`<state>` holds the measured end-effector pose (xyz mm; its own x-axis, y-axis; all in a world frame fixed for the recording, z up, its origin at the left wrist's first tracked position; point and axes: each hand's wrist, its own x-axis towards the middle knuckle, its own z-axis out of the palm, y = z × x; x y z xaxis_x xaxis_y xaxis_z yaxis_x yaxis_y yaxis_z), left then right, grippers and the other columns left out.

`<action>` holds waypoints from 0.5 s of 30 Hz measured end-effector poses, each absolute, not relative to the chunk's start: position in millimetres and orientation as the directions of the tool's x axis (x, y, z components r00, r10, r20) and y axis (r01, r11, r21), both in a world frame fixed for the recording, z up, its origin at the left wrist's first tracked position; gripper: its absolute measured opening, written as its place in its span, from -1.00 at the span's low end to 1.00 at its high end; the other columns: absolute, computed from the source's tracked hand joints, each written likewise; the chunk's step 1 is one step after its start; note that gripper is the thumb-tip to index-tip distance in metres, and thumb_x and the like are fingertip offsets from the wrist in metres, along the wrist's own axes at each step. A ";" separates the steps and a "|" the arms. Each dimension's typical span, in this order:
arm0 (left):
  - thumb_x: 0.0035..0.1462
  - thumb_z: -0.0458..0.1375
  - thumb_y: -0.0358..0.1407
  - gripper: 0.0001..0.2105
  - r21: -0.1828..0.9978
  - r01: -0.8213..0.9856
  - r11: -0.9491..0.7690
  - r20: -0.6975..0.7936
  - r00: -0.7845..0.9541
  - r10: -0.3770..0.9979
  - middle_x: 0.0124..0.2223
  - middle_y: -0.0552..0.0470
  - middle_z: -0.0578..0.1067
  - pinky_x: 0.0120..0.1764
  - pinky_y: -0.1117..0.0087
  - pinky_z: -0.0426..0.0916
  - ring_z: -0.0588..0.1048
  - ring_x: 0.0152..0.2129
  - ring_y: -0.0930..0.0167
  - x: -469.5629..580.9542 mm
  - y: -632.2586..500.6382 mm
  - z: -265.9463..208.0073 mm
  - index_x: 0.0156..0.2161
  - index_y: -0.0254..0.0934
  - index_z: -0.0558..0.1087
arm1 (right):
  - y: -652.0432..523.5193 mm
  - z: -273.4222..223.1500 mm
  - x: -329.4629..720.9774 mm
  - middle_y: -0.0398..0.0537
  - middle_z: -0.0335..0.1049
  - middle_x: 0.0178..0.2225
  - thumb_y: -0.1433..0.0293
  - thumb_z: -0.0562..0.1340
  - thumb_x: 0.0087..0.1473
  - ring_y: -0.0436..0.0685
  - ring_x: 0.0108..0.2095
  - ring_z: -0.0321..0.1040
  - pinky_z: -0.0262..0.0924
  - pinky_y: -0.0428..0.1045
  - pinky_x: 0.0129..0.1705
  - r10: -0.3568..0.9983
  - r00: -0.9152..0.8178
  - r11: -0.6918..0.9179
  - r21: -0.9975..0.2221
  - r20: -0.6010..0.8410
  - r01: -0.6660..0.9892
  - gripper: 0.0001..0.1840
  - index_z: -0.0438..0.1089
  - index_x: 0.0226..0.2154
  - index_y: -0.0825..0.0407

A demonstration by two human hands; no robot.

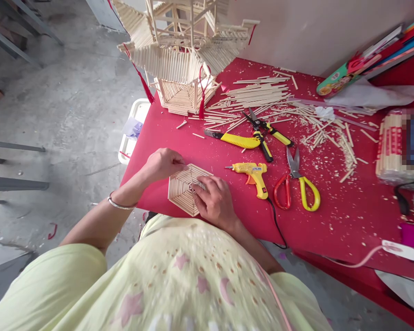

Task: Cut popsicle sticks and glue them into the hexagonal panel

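A hexagonal panel of thin wooden sticks (179,191), laid in rings, sits near the front edge of the red table. At its upper-left edge, my left hand (163,164) is closed with thumb and fingertips together; whatever is between them is hidden. My right hand (216,200) rests on the panel's right half, fingers stretched out and slightly apart, pressing on the sticks near the centre. A yellow hot glue gun (253,174) lies just right of this hand, its nozzle pointing left. Beyond it are red-and-yellow-handled scissors (293,184).
A stick-built pavilion model (179,59) with red tassels stands at the back left. Yellow-handled cutter (239,140), black-and-yellow pliers (264,142) and loose sticks (258,94) lie behind the glue gun. Bundled sticks (388,142) sit far right. A white tray (138,112) is beyond the left edge.
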<state>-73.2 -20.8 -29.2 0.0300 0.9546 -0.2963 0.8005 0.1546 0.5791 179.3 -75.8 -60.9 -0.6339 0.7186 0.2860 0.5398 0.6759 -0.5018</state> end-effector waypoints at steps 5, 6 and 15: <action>0.03 0.30 -0.11 -0.77 0.587 0.797 0.140 -0.278 0.036 0.960 -0.41 0.03 0.64 -0.40 0.40 0.30 0.52 -0.46 0.37 -73.0 -21.5 -26.8 -0.37 -0.24 0.67 | -76.2 -61.9 179.7 0.08 0.46 0.19 0.29 0.24 0.35 0.32 0.17 0.28 0.24 0.28 0.20 0.718 -0.637 0.674 -0.505 0.280 0.538 -0.67 0.55 0.10 -0.06; 0.03 0.30 -0.10 -0.77 0.589 0.797 0.135 -0.273 0.039 0.961 -0.42 0.03 0.64 -0.40 0.40 0.30 0.52 -0.46 0.36 -73.1 -21.7 -26.4 -0.37 -0.24 0.67 | -76.3 -62.1 179.8 0.08 0.46 0.19 0.29 0.23 0.35 0.32 0.16 0.28 0.24 0.28 0.20 0.717 -0.637 0.676 -0.504 0.282 0.538 -0.67 0.55 0.10 -0.06; 0.05 0.28 -0.09 -0.75 0.583 0.796 0.162 -0.311 0.034 0.950 -0.40 0.03 0.63 -0.38 0.40 0.31 0.51 -0.46 0.37 -71.0 -20.4 -23.1 -0.40 -0.25 0.64 | -76.3 -62.5 179.8 0.07 0.46 0.19 0.29 0.23 0.35 0.32 0.17 0.28 0.24 0.28 0.20 0.721 -0.638 0.670 -0.508 0.271 0.541 -0.67 0.55 0.10 -0.06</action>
